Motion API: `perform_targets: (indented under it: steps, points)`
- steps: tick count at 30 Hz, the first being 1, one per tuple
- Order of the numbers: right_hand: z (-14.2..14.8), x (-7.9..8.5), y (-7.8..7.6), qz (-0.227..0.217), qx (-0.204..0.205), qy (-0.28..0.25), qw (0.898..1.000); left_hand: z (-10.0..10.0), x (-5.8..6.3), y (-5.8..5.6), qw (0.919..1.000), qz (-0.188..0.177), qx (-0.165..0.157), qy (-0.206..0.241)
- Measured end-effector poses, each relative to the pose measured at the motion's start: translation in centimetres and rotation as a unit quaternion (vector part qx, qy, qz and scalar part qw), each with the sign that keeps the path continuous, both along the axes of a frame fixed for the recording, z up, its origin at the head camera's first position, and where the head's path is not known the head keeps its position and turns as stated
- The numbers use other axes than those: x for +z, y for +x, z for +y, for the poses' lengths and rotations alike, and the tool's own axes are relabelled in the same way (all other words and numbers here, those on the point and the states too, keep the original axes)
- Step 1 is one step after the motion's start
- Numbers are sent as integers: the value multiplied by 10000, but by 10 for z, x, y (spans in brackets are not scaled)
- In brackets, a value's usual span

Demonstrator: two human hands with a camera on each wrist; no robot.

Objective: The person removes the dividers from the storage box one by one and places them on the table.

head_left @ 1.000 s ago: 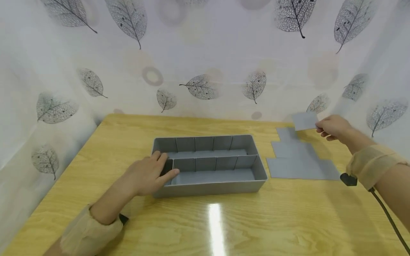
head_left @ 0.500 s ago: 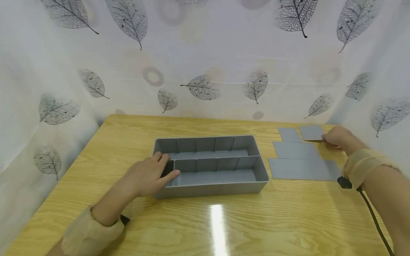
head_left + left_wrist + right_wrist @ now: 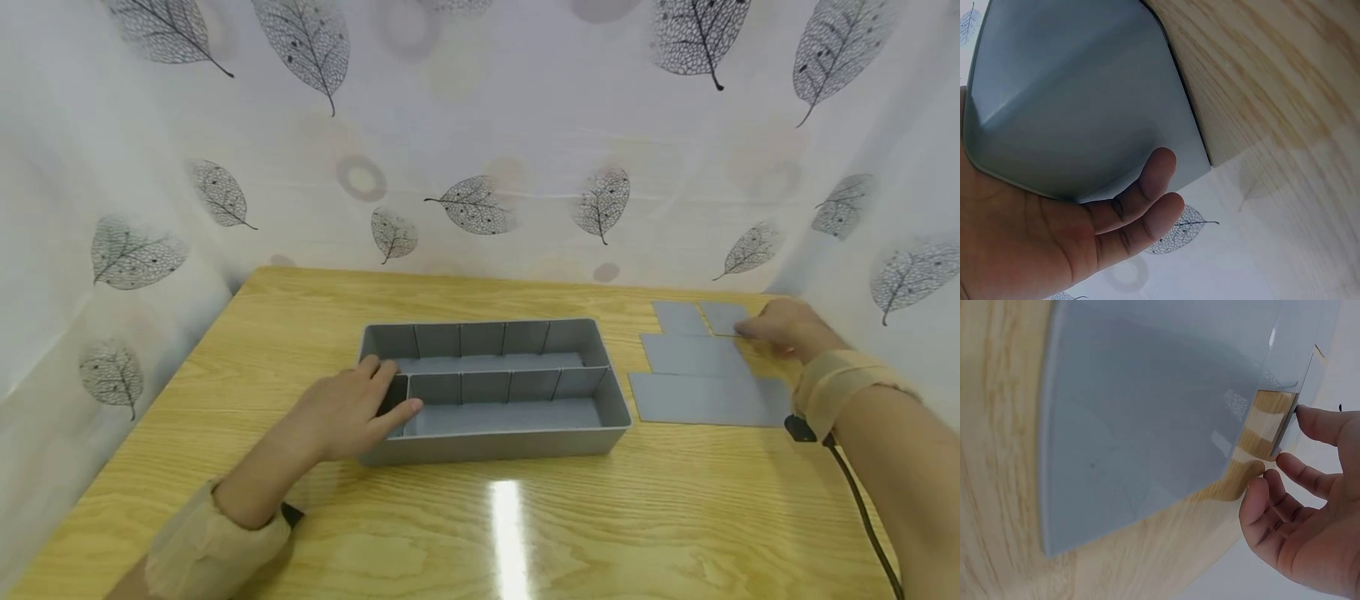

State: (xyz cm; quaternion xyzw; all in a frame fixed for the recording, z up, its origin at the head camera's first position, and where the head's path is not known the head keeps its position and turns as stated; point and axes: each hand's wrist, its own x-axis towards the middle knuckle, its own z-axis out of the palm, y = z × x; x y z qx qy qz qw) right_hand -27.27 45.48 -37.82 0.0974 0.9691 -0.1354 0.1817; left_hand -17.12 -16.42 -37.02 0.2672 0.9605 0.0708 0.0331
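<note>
A long grey compartment box (image 3: 495, 446) stands on the table, with one lengthwise divider and several upright marks along its walls. My left hand (image 3: 348, 412) rests over its left end, thumb stretched across the front compartment. In the left wrist view, two fingers (image 3: 1159, 175) lie loosely along the outside of the grey end wall (image 3: 1085, 100). At the far right, my right hand (image 3: 787, 325) pinches the edge of a small flat grey panel (image 3: 722, 318) between thumb and forefinger. That panel lies low beside another small panel (image 3: 678, 318). The pinched edge shows in the right wrist view (image 3: 1285, 431).
Larger flat grey panels lie in rows nearer me: a middle one (image 3: 693, 354) and a front row (image 3: 705, 398). The wooden table (image 3: 420, 525) ends at a leaf-patterned curtain (image 3: 480, 125). A dark cable (image 3: 862, 508) hangs from the right wrist.
My right hand has lowered the small panel from above the rows and moved it right, then slightly back left, beside the other small panel. The left hand and box stay in place.
</note>
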Motion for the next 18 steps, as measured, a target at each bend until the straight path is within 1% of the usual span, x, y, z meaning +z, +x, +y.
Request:
perform_targets:
  steps: [3,7,13,18]
  points:
    - [-2,0,1,48,112,-27,9999,-1,0,0,10000,17,8,74]
    - [-4,0,1,156,147,-152,9997,-1,0,0,10000,0,29,74]
    - [-6,-1,0,-26,38,-236,9997,-1,1,0,10000,10,17,33]
    - [-4,0,2,-82,-73,-275,9996,0,0,-1,10000,-15,-36,33]
